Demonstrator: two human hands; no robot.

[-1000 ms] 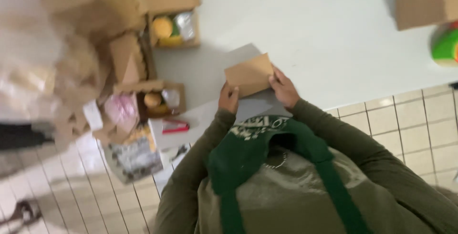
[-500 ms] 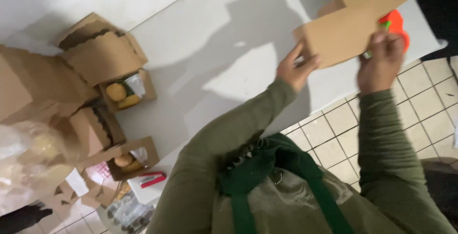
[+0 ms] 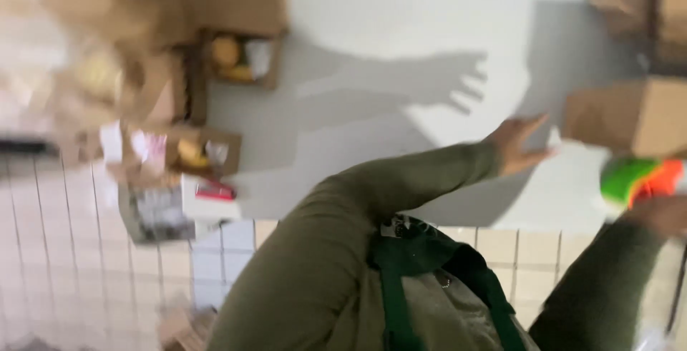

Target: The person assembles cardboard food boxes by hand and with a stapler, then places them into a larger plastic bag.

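Left hand (image 3: pixel 519 147) open, fingers spread, touching nothing, just short of brown cardboard box (image 3: pixel 630 118) on grey floor (image 3: pixel 401 29). Right hand (image 3: pixel 662 211) at frame edge, against green-and-orange toy (image 3: pixel 633 179) below the box; grip cannot be told through blur. Risk, as judged: box knocked sideways by a fast open-handed reach, or toy dropped if only loosely held.

Green-and-orange toy and brown cardboard box

The toy (image 3: pixel 635 179), blurred, sits just below the closed box (image 3: pixel 630 116), touching its lower edge on the pale surface (image 3: pixel 372 108).
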